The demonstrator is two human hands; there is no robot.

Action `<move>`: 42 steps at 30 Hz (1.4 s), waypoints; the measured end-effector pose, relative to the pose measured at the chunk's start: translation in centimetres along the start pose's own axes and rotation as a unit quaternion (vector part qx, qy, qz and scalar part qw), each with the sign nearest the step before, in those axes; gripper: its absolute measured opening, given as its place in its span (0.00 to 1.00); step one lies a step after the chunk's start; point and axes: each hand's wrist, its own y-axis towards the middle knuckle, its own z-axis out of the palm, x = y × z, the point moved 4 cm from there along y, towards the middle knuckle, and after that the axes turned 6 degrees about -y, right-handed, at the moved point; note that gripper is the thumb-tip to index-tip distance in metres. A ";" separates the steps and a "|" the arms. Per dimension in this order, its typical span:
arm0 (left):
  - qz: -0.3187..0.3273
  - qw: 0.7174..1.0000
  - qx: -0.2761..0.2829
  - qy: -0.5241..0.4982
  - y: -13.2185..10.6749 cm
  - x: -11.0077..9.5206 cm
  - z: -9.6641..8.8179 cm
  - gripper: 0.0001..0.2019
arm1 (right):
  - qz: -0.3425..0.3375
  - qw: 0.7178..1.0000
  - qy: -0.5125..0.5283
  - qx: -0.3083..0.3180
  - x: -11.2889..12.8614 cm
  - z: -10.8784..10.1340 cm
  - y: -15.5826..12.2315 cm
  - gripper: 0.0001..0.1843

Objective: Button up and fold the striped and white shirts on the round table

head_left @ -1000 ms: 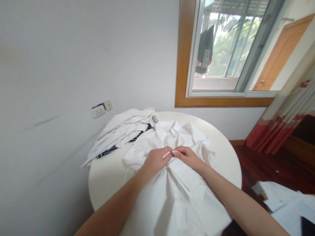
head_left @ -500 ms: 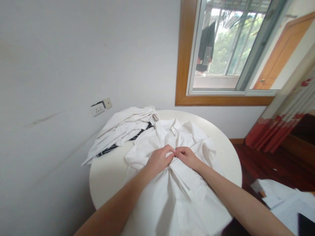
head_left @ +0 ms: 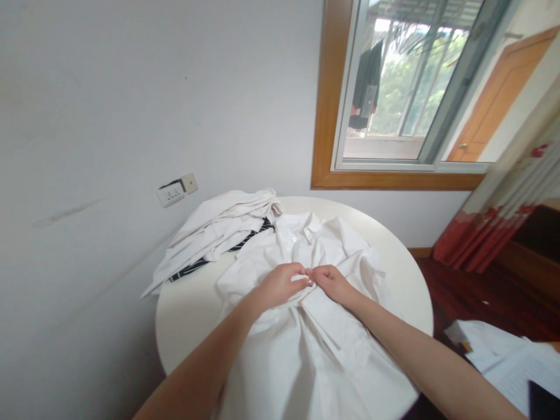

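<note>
A white button-up shirt [head_left: 280,350] lies across the round table, its collar toward the wall and its lower part hanging over the near edge. My left hand [head_left: 284,284] pinches the front placket near the middle of the shirt. Right against it, my right hand [head_left: 333,282] grips the same strip of cloth, with the fingertips of both hands meeting. Gathered folds run out from this spot. Whatever small fastening lies between the fingertips is mostly hidden. A small button [head_left: 294,239] shows higher up, below the collar.
More folded white clothing [head_left: 219,219] with a black striped piece [head_left: 190,269] lies at the left of the white round table [head_left: 184,326], against the wall. A socket [head_left: 170,194] is above it. Papers [head_left: 516,361] sit low at the right, near a curtain [head_left: 485,216].
Both hands stay at the same place on the placket. The left thumb has shifted slightly to the right, toward the right fingertips, and the view has moved a little.
</note>
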 end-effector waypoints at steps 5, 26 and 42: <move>0.015 0.995 0.041 -0.090 0.3 0.0 -0.7 0.12 | 0.053 0.998 0.045 0.007 0.5 -0.2 0.1 0.28; -0.017 0.986 -0.116 0.120 -0.6 -1.4 -0.1 0.13 | -0.024 0.998 -0.042 -0.036 1.7 -1.9 -0.3 0.24; -0.027 0.984 0.059 -0.166 0.5 1.3 0.4 0.16 | -0.068 0.995 -0.027 0.067 2.6 -1.6 -0.7 0.16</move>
